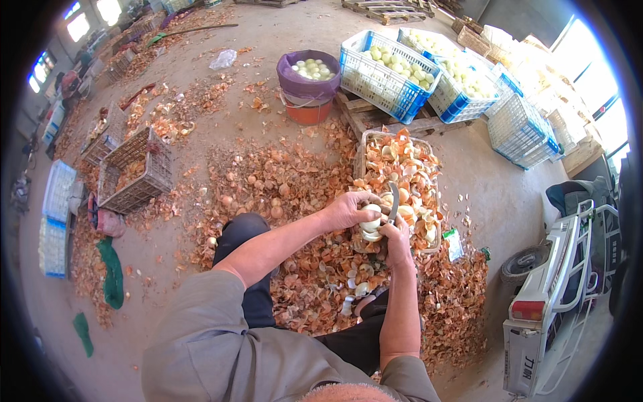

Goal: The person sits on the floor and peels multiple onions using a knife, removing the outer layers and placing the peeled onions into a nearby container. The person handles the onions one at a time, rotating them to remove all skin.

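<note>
My left hand (348, 211) holds a pale peeled onion (371, 216) between thumb and fingers. In my right hand (398, 241) is a small knife with a curved blade (395, 201), its tip pointing away from me beside the onion. Another pale onion or onion piece (371, 235) shows just below the first; which hand supports it I cannot tell. Both hands are over the near part of a plastic crate (437, 221) heaped with onion skins (397, 156). Loose skins (311, 301) cover the floor around my legs, with unpeeled onions (277, 211) among them.
Beyond the crate, a purple-lined bucket (307, 95) holds peeled onions, and blue-and-white crates (377, 80) of them rest on a wooden pallet (366, 113). A brown crate (135, 173) stands at left. At right is a white cargo vehicle (535, 301). A green net bag (110, 274) lies at left.
</note>
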